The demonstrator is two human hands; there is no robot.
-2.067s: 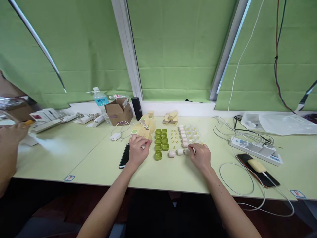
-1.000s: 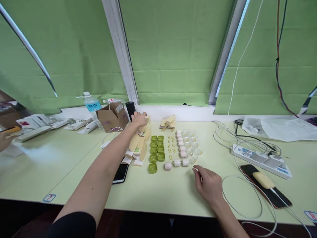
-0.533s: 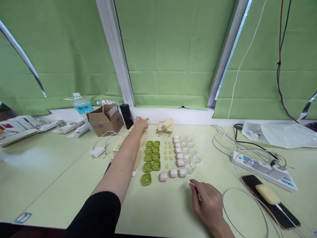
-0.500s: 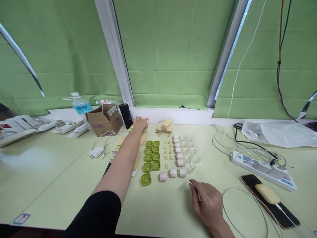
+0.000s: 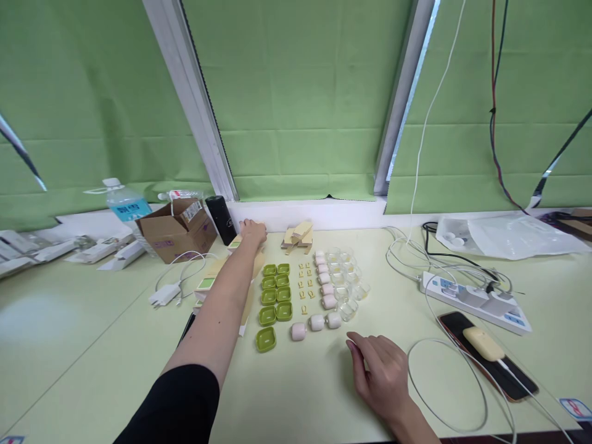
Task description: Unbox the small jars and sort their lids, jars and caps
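My left hand (image 5: 253, 232) reaches to the back of the table, over pale yellow flat boxes (image 5: 206, 283) and card pieces; its fingertips are hidden. My right hand (image 5: 382, 373) hovers or rests at the front right, fingers curled and thumb tip close to the index fingertip; whether anything tiny is between them I cannot make out. Between my hands stand two columns of small green square dishes (image 5: 268, 298), with one dish (image 5: 266, 340) nearer me. Beside them lie small yellow looped pieces (image 5: 304, 310), pale pink rounded pieces (image 5: 298, 332) and clear plastic cups (image 5: 346, 309).
A pile of pale yellow pieces (image 5: 298, 236) lies by the back wall. At left are a cardboard box (image 5: 178, 234), black cylinder (image 5: 221, 221), water bottle (image 5: 126, 203) and white charger (image 5: 165, 294). Right are a power strip (image 5: 476, 302), loose cables, a phone (image 5: 509, 377) and plastic bag (image 5: 504, 237).
The view has shifted a little, so most things sit further left. My left hand stays at the back by the boxes, and my right hand keeps its curled pose. The laid-out pieces look the same.
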